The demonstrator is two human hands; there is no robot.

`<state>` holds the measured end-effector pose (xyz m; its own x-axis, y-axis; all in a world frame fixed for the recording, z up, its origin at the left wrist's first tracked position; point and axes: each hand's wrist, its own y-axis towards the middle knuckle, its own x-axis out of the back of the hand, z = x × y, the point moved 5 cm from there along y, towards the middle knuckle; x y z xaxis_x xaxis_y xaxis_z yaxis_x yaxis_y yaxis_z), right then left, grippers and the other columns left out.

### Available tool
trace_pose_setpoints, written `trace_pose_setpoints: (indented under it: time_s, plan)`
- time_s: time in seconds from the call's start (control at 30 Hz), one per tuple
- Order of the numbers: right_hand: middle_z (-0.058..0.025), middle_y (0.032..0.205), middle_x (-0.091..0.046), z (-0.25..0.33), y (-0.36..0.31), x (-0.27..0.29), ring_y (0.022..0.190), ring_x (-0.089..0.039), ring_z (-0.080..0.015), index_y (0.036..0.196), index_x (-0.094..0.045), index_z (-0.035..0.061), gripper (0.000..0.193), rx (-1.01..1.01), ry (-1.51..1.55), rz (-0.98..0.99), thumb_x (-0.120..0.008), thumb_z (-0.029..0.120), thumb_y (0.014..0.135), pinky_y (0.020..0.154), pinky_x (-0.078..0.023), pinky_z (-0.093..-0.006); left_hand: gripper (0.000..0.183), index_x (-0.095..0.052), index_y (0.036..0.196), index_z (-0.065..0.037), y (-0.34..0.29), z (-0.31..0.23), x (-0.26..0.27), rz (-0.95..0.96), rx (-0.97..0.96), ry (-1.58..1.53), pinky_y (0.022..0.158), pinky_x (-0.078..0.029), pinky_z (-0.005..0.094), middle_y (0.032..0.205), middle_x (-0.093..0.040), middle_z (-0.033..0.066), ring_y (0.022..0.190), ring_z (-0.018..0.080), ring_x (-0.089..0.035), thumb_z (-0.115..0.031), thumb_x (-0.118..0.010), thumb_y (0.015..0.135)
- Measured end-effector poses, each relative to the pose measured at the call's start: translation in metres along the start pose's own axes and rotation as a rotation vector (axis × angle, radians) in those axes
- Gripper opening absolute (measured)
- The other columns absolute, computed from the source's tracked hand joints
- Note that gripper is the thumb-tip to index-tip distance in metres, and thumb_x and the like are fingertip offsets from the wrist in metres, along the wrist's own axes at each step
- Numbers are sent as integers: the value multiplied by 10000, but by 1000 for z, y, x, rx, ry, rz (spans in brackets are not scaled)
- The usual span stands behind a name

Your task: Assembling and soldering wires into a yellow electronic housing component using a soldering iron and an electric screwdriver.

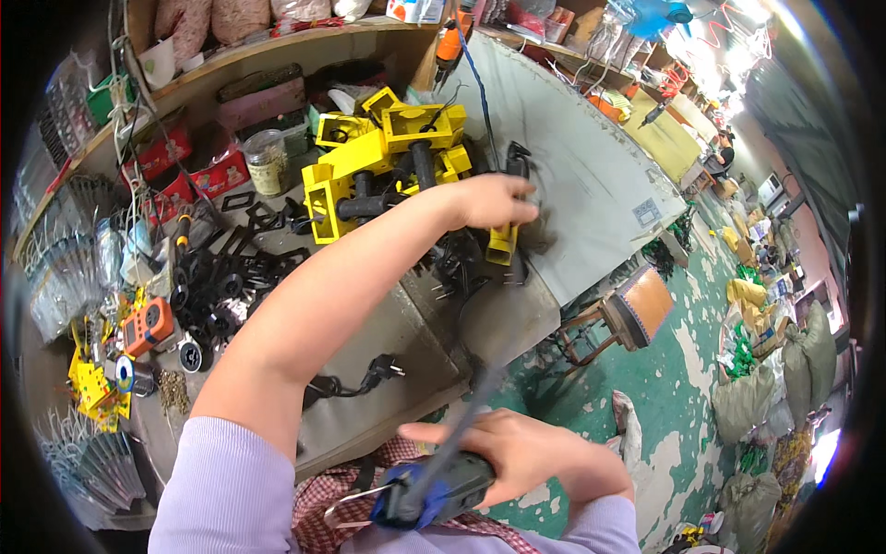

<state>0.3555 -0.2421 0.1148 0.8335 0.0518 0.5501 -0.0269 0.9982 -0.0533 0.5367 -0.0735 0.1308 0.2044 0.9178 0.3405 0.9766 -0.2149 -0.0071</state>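
Note:
My left hand (496, 199) is stretched out over the far side of the workbench, its curled fingers smeared by motion. Just beneath it stands a narrow yellow housing (502, 246), and a black corded part (518, 162) lies beyond the fingers. Whether the hand grips either one is hidden. Close to my body, my right hand (519, 450) is wrapped around a black-and-blue tool (438, 494) with a wire loop at one end. A blurred dark streak (475, 397) runs up from this tool. A black power cord with a plug (380, 369) rests on the bench between my arms.
Yellow housings (355, 155) with black fittings are heaped at the back. Black parts (217, 286), an orange device (148, 326) and a clear jar (266, 164) occupy the left. A pale board (591, 175) extends right; beyond it are a wooden stool (637, 309) and green floor. An orange driver (449, 42) hangs above.

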Motion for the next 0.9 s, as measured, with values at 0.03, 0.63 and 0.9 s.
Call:
trace_pose_setpoints:
  time_s: [0.03,0.63,0.9]
  plan:
    - [-186,878,-644,12,12,-1,785,-635,-376,1425,-350,132,828,101,59,100,-699,233,680,712,-500,-438,558,-444,1375,-18,-6,9,0,34,-78,246,921,-468,344,1323,-517,171,1117,255,-568,-340,-564,934]
    - [-196,946,-657,-3,69,-70,867,-648,-372,1316,-432,61,684,-37,9,424,-694,252,713,749,-515,-465,642,-305,1453,-23,-90,-11,36,-182,42,-256,878,-495,316,1055,-665,112,934,169,-629,-272,-580,928]
    - [-123,880,-609,23,123,47,782,-588,-189,1351,-321,-54,751,602,573,-668,-757,189,789,748,-484,-337,250,-655,974,-59,-295,19,82,-757,171,819,800,-490,375,867,-657,133,872,310,-639,-279,-571,893]
